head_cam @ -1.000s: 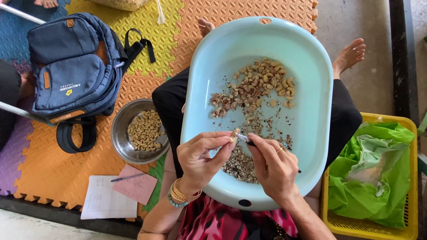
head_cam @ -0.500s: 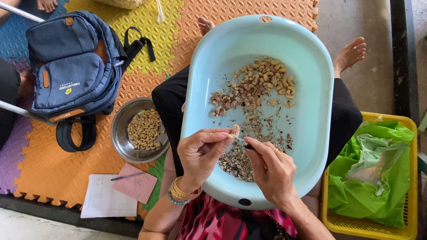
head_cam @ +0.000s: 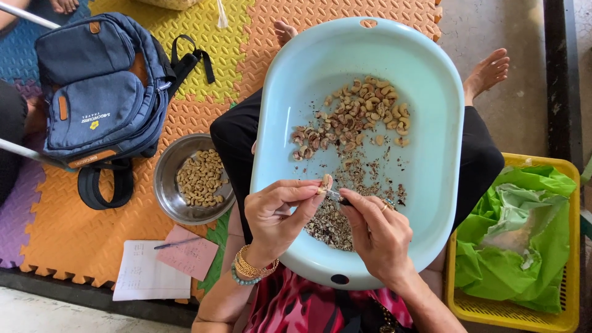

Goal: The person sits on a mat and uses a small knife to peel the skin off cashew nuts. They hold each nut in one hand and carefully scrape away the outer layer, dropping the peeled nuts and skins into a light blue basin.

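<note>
**Peeling a cashew over the blue tub**

We are sitting on the foam mat (head_cam: 80, 246) with the pale blue tub (head_cam: 431, 203) resting across our lap, and we are working on a single cashew kernel (head_cam: 327, 181). Our left hand (head_cam: 280, 213) is pinching the kernel between thumb and fingertips, closed narrowly around it just above the heap of peeled skins (head_cam: 330, 225) at the near end of the tub. Our right hand (head_cam: 379, 231) is curled tight around a small knife (head_cam: 339, 197), its tip touching the kernel.

We are judging the kernel to be very light, hard yet brittle: it is likely to split along its curve if we squeeze or pry too hard. Its papery skin looks dry and flaky, so it should be lifting in scraps rather than in one piece. The best hold seems to be across the two flat sides near one end, leaving the other end bare for the blade. The smooth peeled surface may be turning slippery, so a light, steady pinch is suiting it better than force.

Unpeeled nuts (head_cam: 357, 117) are lying in a pile further up the tub. Beside our left knee a steel bowl (head_cam: 169, 197) is holding pale finished kernels (head_cam: 200, 179). A blue backpack (head_cam: 98, 92), some papers (head_cam: 145, 274) and a yellow crate (head_cam: 468, 305) with a green bag (head_cam: 524, 246) are lying around us.
</note>
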